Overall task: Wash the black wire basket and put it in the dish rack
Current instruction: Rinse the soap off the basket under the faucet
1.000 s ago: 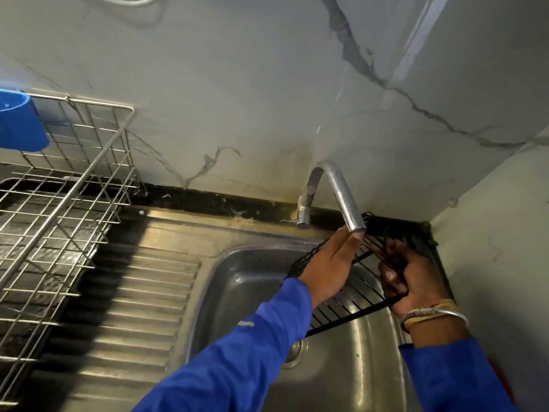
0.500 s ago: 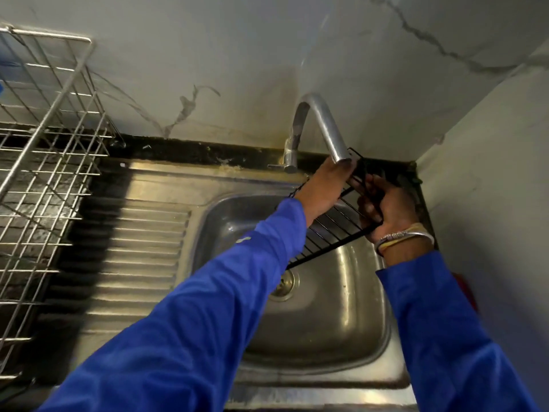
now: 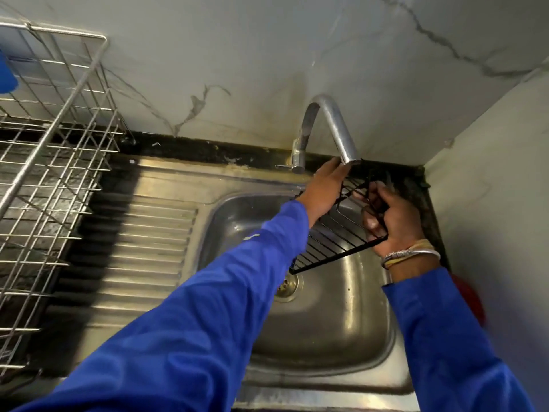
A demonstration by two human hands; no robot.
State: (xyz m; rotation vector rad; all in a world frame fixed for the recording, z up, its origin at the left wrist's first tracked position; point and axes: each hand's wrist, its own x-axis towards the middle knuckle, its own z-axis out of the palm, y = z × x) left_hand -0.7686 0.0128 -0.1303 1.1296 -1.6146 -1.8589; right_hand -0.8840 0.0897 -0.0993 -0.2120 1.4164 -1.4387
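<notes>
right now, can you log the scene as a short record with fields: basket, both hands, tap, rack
black wire basket: held tilted over the sink, under the tap spout
left hand: fingers fairly straight, against the basket's far side by the spout
right hand: fingers curled round the basket's wires
water: no stream visible
dish rack: on the left, basket not in it

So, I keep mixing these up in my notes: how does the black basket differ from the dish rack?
The basket is black; the rack is bare silvery metal. The basket is small, gripped by the right hand over the sink; the rack is far larger and stands left of the sink. Both are open wire grids.
</notes>
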